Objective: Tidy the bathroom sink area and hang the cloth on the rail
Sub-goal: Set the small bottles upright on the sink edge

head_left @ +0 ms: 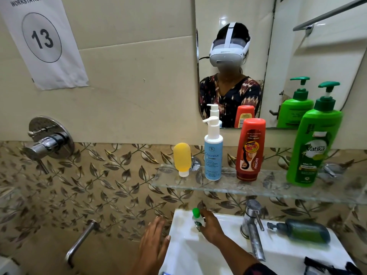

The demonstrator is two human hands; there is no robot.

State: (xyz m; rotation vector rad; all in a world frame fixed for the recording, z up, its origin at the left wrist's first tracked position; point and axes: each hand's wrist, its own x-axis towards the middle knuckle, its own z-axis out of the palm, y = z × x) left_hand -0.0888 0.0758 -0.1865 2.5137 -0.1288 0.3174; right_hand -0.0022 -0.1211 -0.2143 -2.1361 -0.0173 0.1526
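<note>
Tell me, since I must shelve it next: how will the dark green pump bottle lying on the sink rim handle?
The dark green pump bottle lies on its side on the sink, so it may roll. The body looks rigid; wet plastic could be slippery.

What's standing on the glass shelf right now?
Four bottles stand on the glass shelf: a yellow bottle cap-down, a blue pump bottle, a red bottle cap-down, and a green pump bottle. The shelf's right end runs out of frame.
</note>
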